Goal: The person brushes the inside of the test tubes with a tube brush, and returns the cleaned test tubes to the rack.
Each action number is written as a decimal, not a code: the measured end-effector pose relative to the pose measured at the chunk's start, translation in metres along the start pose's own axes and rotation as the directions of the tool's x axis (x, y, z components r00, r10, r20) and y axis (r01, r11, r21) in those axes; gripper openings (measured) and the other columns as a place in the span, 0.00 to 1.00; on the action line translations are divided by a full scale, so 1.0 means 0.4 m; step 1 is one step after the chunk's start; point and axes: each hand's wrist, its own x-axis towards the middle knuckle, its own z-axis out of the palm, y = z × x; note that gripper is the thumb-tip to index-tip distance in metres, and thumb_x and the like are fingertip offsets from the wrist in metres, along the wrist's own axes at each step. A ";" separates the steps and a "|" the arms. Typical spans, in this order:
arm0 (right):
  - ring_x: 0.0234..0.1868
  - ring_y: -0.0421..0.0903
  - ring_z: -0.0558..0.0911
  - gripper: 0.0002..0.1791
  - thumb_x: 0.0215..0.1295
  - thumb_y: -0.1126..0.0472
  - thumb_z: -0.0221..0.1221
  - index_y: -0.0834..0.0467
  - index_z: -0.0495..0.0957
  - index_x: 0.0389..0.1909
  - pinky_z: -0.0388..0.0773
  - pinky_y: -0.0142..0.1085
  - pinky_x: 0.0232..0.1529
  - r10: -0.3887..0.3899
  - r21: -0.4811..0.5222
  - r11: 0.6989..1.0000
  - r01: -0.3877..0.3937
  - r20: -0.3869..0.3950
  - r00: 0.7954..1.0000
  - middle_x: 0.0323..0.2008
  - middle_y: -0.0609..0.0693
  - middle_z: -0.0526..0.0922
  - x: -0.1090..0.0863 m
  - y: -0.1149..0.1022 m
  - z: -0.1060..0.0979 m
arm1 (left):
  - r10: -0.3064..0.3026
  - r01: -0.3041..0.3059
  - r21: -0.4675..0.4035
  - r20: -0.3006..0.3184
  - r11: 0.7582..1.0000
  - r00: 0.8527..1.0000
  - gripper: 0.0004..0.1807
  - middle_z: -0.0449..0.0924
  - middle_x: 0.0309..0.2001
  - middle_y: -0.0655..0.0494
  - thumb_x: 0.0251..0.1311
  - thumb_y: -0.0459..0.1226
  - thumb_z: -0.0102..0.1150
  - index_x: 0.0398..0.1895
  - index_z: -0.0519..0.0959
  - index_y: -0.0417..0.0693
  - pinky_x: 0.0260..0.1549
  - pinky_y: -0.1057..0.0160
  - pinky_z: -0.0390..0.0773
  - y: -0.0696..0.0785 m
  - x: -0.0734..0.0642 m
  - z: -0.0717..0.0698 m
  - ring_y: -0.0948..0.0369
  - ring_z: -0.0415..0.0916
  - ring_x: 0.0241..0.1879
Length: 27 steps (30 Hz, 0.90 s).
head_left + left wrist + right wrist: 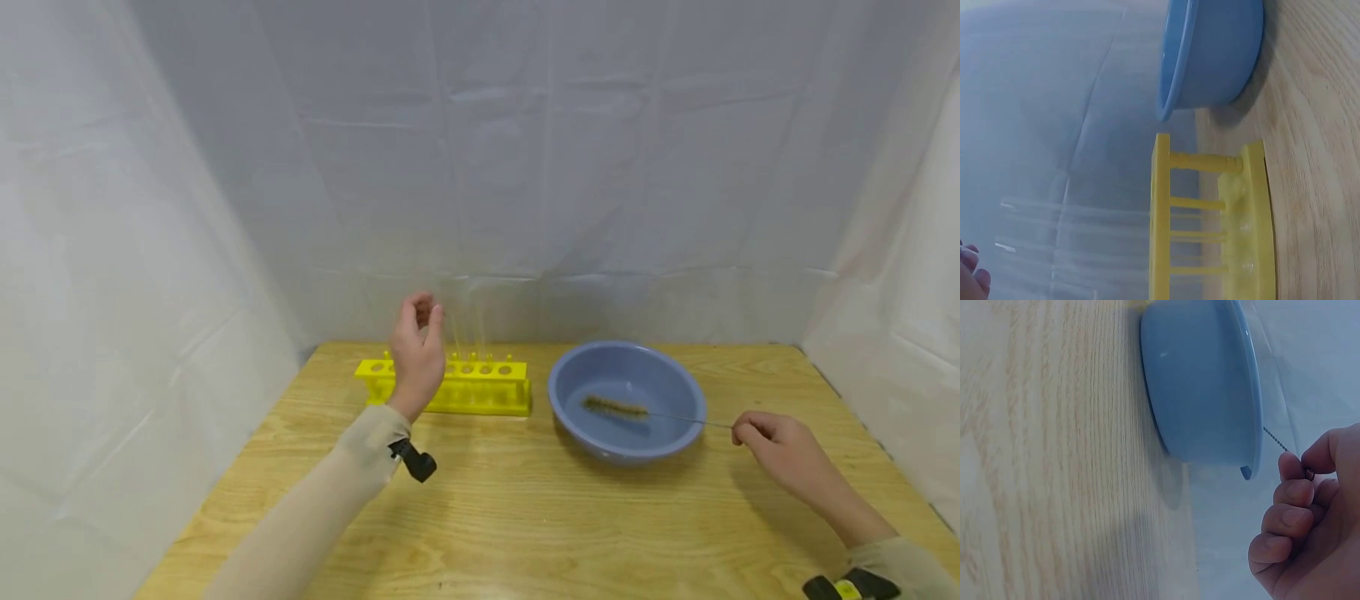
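My left hand (pixel 420 354) is raised over the yellow test tube rack (pixel 480 409), thumb and fingertips curled together. In the left wrist view a clear glass edge, like a test tube rim, shows at the fingertips (pixel 982 280); the rest of that tube is hard to make out. Other clear test tubes (pixel 480 329) stand upright in the rack, just right of this hand. My right hand (pixel 783 454) pinches the twisted wire handle (pixel 1275 439) of a test tube brush between thumb and index finger. The brush's brown bristle head (pixel 615 407) lies over the inside of the blue basin (pixel 626 454).
The rack and basin stand side by side towards the back of the wooden table (pixel 525 517), with a gap between them. White sheeting (pixel 495 167) hangs behind the table and along both sides.
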 end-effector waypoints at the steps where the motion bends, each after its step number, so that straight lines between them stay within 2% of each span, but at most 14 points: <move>1: 0.14 0.38 0.59 0.20 0.81 0.56 0.43 0.60 0.81 0.38 0.62 0.35 0.21 0.001 0.000 1.000 -0.001 -0.001 1.000 0.16 0.45 0.64 0.000 0.000 -0.001 | 0.011 -0.011 -0.006 0.011 1.000 1.000 0.18 0.77 0.50 0.44 0.78 0.43 0.47 0.60 0.72 0.41 0.55 0.53 0.75 0.006 -0.003 0.001 0.53 0.75 0.50; 8: 0.14 0.37 0.59 0.19 0.81 0.57 0.44 0.60 0.81 0.37 0.62 0.35 0.20 -0.007 0.010 1.000 0.007 -0.007 1.000 0.15 0.45 0.64 0.002 0.000 -0.001 | 0.047 -0.040 -0.059 0.134 0.997 0.990 0.17 0.76 0.47 0.45 0.78 0.42 0.46 0.60 0.70 0.41 0.49 0.55 0.75 0.035 -0.034 0.020 0.51 0.75 0.47; 13: 0.14 0.37 0.59 0.18 0.80 0.57 0.44 0.59 0.81 0.36 0.62 0.35 0.20 -0.015 0.007 1.000 0.015 -0.015 1.000 0.16 0.45 0.64 0.002 -0.001 -0.002 | 0.058 -0.041 -0.087 0.211 0.995 0.976 0.15 0.77 0.45 0.46 0.78 0.40 0.48 0.59 0.71 0.41 0.44 0.58 0.77 0.049 -0.055 0.035 0.54 0.77 0.42; 17: 0.14 0.38 0.59 0.19 0.81 0.57 0.44 0.59 0.81 0.37 0.62 0.35 0.20 -0.012 0.005 1.000 0.012 -0.011 1.000 0.17 0.46 0.66 0.001 -0.001 -0.003 | 0.095 -0.073 -0.094 0.256 0.993 0.962 0.14 0.76 0.41 0.47 0.77 0.39 0.48 0.58 0.73 0.43 0.38 0.61 0.75 0.054 -0.075 0.049 0.56 0.73 0.36; 21: 0.14 0.38 0.59 0.19 0.81 0.56 0.43 0.59 0.81 0.38 0.63 0.35 0.20 -0.011 0.005 1.000 0.011 -0.007 1.000 0.17 0.46 0.66 0.001 -0.002 -0.005 | 0.120 -0.102 -0.072 0.319 0.992 0.940 0.12 0.73 0.38 0.51 0.77 0.39 0.48 0.57 0.74 0.45 0.33 0.63 0.70 0.053 -0.093 0.067 0.60 0.68 0.32; 27: 0.14 0.38 0.59 0.18 0.81 0.57 0.44 0.59 0.81 0.37 0.62 0.35 0.20 -0.015 0.005 1.000 0.015 -0.014 1.000 0.17 0.46 0.66 0.001 -0.002 -0.003 | 0.121 -0.140 0.014 0.427 0.990 0.896 0.09 0.69 0.34 0.55 0.75 0.36 0.51 0.53 0.74 0.45 0.31 0.64 0.69 0.053 -0.120 0.091 0.61 0.65 0.29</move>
